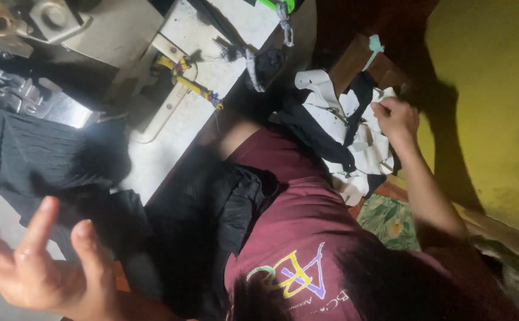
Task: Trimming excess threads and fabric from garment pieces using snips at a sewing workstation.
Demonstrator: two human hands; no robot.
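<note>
The left hand [30, 270] hangs palm up, fingers spread wide, holding and touching nothing. Just beyond its fingertips lies the black cloth [33, 154], which runs up under the metal foot of the sewing machine [45, 35]. It seems to be spread flat there so it can feed through. More of this black cloth spills off the table [236, 30] toward the lap and bunches against the maroon shirt [307, 220].

Well past the left fingers, on the pale table top, a yellow tool [194, 86] lies wound with coloured thread, probably kept there within reach of the machine. Dark and grey rags [265, 62] hang over the table edge beside it.

The right hand [396, 119] is stretched away from the body with its fingers curled narrow on the scraps [354, 139], a loose heap of white and black pieces. It appears to pinch a white piece at the top of the heap, though the fingertips are partly hidden. The heap sits under and to the table side of these fingers and leans on a brown board [360, 59]. I can see no bin, box or basket; the scraps are simply piled in the open. A flowered cloth [390, 220] lies below the forearm, and a yellow wall [491, 89] stands beyond the knuckles.
</note>
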